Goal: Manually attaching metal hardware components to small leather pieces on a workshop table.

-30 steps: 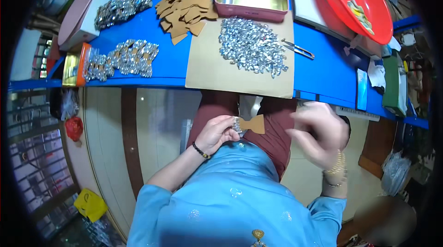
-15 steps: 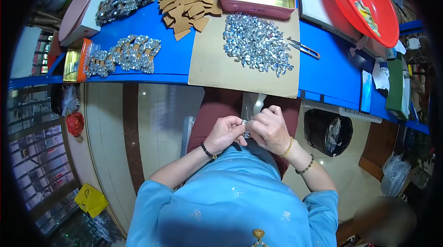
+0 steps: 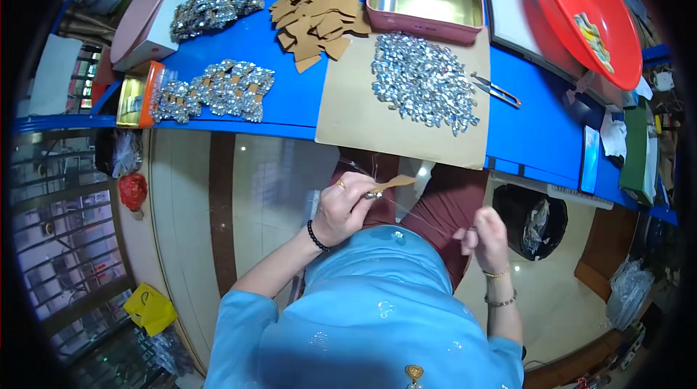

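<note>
My left hand (image 3: 345,207) pinches a small brown piece (image 3: 398,183) of card or leather, one pointed end sticking out to the right. Silver beads (image 3: 374,194) show at my left fingertips along its lower side. From there a thin clear thread (image 3: 421,220) runs slackly to my right hand (image 3: 485,238), whose closed fingers grip it off to the right above my knee. Whether a needle is also in those fingers is too small to tell. In front of me, a heap of loose silver beads (image 3: 425,80) lies on a cardboard sheet (image 3: 348,113) at the table edge.
Brown cut pieces (image 3: 319,22) are piled left of a pink tin (image 3: 428,24) holding a thread spool (image 3: 386,1). Beaded pieces (image 3: 232,91) lie further left. Snips (image 3: 497,91), a red basin (image 3: 592,18) and a phone (image 3: 590,160) are to the right; a black bin (image 3: 534,218) stands below.
My hands were together at my lap. The right hand has drawn away to the right, stretching the thread out, and the left has turned so the brown piece shows. The view has shifted slightly.
</note>
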The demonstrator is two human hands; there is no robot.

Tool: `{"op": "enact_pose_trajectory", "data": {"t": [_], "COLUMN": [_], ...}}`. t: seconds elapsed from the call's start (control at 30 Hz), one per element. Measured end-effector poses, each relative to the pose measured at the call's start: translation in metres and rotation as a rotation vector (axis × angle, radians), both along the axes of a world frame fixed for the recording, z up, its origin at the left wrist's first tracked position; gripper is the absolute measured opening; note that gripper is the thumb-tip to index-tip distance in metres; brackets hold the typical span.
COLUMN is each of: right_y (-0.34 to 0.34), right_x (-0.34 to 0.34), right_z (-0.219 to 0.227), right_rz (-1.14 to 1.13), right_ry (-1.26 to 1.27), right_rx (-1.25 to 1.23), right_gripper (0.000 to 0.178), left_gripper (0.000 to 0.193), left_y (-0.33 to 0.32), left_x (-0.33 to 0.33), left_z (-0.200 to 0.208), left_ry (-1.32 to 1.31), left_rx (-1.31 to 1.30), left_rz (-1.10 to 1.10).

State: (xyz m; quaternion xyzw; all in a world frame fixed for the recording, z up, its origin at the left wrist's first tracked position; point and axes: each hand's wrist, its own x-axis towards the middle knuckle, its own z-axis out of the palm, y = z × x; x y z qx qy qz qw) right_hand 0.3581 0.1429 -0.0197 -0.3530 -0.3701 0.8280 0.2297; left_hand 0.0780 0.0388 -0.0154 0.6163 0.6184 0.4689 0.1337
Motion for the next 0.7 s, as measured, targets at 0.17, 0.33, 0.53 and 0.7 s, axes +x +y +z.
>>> {"op": "enact_pose_trajectory", "data": {"t": [0.17,0.33,0.53,0.7], "right_y": [-0.022,-0.065,-0.015,-0.010], "right_x": [0.156,0.324,0.082,-0.070], "right_z": [-0.092,-0.186,-0.065,0.039], "right_rz": [-0.322,-0.028,-0.086,0.097], "right_ry": [-0.541,-1.385,-0.739,-0.327], "right_rx": [-0.068,0.551,0.570,1.057], "right_gripper": [0.017,0.018,0.003,0.002], "left_gripper": [0.018,0.018,0.016,0.017], "left_y": [-0.008,-0.008,-0.001,0.004], "left_x": [-0.036,-0.059,-0.027,0.002], "left_z": [0.010,0.016,-0.007,0.004], "left_ry": [0.120,0.217,-0.944,-1.238], "left_rx": [0.061,-0.018,-0.483,-0.601], "left_rz": [0.084,0.262,0.248,0.147]}}
